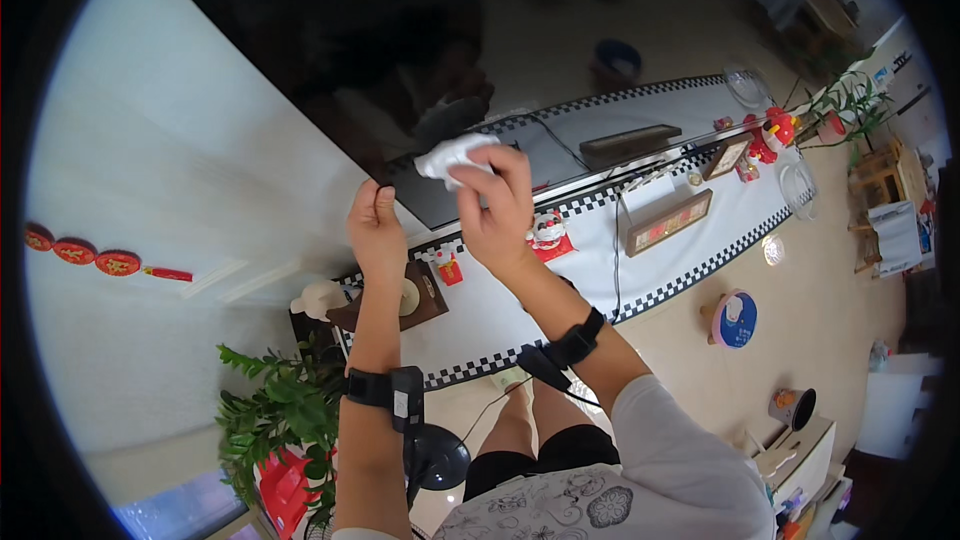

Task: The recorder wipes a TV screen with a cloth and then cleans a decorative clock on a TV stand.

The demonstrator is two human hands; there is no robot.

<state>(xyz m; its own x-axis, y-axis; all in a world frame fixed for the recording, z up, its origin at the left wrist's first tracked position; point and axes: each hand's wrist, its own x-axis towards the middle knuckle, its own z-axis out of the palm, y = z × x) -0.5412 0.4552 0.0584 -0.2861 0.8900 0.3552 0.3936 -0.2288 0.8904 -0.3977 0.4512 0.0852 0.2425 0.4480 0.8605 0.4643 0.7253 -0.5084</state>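
Note:
My right hand (495, 217) holds a crumpled white cloth or tissue (456, 157) in its fingertips, up against the lower left part of a large black television screen (360, 37). The glossy screen reflects the hand and the cabinet top. At the screen's left edge, my left hand (377, 232) has its thumb and fingers closed on the frame. Below the hands, a cabinet covered by a white cloth with a checkered border (480, 315) bears a small red-and-white figurine (550, 231) and another small red-and-white ornament (448, 268).
A brown turntable-like box (420, 300) sits at the cabinet's left end, by a leafy plant (285, 397). Picture frames (669, 223) and a black cable (617, 262) lie to the right. A blue-topped stool (735, 319) and a bin (792, 408) stand on the floor.

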